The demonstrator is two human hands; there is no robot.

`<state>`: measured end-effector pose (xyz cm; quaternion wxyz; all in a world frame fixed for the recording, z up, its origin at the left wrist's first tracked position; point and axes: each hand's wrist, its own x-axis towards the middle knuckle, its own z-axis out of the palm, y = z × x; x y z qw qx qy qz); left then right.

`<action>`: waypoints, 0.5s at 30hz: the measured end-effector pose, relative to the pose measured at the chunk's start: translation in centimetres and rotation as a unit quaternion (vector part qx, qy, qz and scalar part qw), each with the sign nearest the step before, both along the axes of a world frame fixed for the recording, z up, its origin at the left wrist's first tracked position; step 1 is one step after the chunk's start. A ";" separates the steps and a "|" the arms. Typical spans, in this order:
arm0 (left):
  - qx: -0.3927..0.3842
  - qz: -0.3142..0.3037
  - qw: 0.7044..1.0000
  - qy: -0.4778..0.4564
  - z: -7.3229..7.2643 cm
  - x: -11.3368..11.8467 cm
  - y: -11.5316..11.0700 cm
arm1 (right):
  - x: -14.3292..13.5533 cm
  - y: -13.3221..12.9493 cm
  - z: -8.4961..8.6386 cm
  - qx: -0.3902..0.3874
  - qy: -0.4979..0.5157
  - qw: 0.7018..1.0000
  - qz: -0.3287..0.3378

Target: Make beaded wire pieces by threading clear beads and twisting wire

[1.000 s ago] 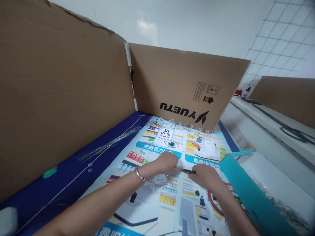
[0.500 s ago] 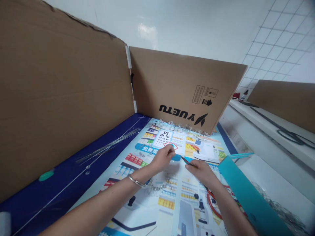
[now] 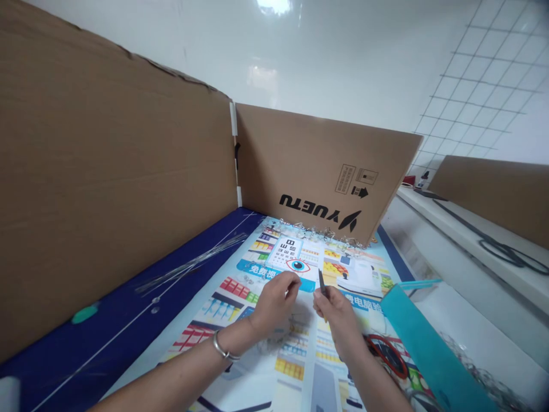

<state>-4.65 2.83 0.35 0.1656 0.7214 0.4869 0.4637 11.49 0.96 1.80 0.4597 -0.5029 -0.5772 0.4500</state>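
Observation:
My left hand (image 3: 278,297) is over the printed mat, its thumb and fingertips pinched together. What it pinches, if anything, is too small to make out. Close by on the right, my right hand (image 3: 337,315) is closed around a dark tool with a narrow tip (image 3: 322,282), which points up and away from me. Most of the tool is hidden in the fist, so its exact kind does not show. The two hands are apart. Beneath them lies the colourful mat (image 3: 311,343), printed with an eye chart and shelves.
Small clear and wiry pieces (image 3: 317,233) line the foot of the back cardboard panel (image 3: 300,154). A bundle of thin wires (image 3: 193,264) lies left, beside another cardboard wall (image 3: 107,160). At right stand a teal-edged box (image 3: 433,337) with tangled wire pieces and a red-rimmed ring (image 3: 388,356).
Both hands have come down slightly in view. The dark tool has turned from pointing left toward my left hand to pointing upward. The camera view has tilted up a little.

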 end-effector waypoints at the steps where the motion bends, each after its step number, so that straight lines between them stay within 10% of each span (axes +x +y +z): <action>1: 0.000 -0.012 1.000 0.004 -0.1 0.2 -0.3 | -0.2 -0.2 -0.1 0.002 0.017 1.000 -0.001; 9: -0.089 -0.145 0.985 0.027 1.7 -1.4 -0.9 | 0.0 -0.2 -0.6 0.035 -0.071 0.996 -0.043; 15: -0.138 -0.109 0.981 0.085 1.5 -5.9 2.0 | 0.6 0.2 -0.1 0.154 -0.275 0.948 -0.048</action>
